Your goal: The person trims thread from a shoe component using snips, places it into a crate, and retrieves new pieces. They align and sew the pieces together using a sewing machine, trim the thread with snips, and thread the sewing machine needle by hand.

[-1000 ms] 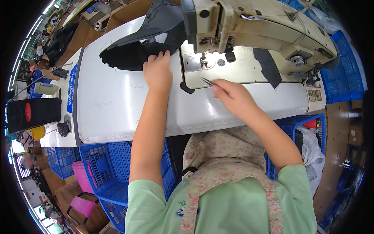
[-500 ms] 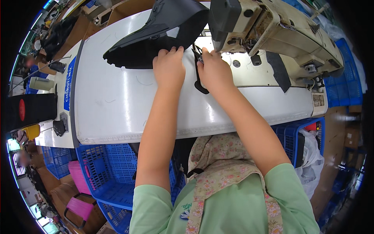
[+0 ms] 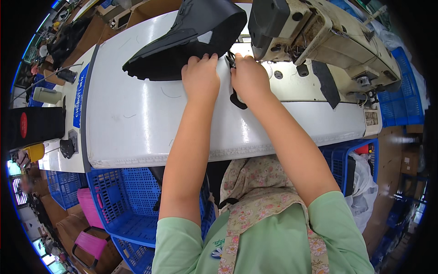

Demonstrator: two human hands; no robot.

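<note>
A large black moulded piece (image 3: 159,58), shaped somewhat like a boot upper, rests on the white sewing table left of the sewing machine (image 3: 328,34). My left hand (image 3: 200,75) is closed on its near edge, fingertips bent over the rim. Close beside it, my right hand (image 3: 248,77) is closed around small dark thread snips (image 3: 231,58), whose blades are mostly covered by the fingers. From under that hand comes the rounded end of a black strip (image 3: 237,101), lying at the left edge of the machine's metal bed.
A dark fabric scrap (image 3: 325,84) lies on the machine bed. Loose threads are scattered on the white tabletop (image 3: 123,141). Blue crates (image 3: 130,201) stand below the table at left, and another blue crate (image 3: 335,164) holding plastic bags is at right.
My right hand has turned slightly, and its fingers now cover more of the snips. The left hand keeps its hold on the black piece. The whole view has shifted a little.
</note>
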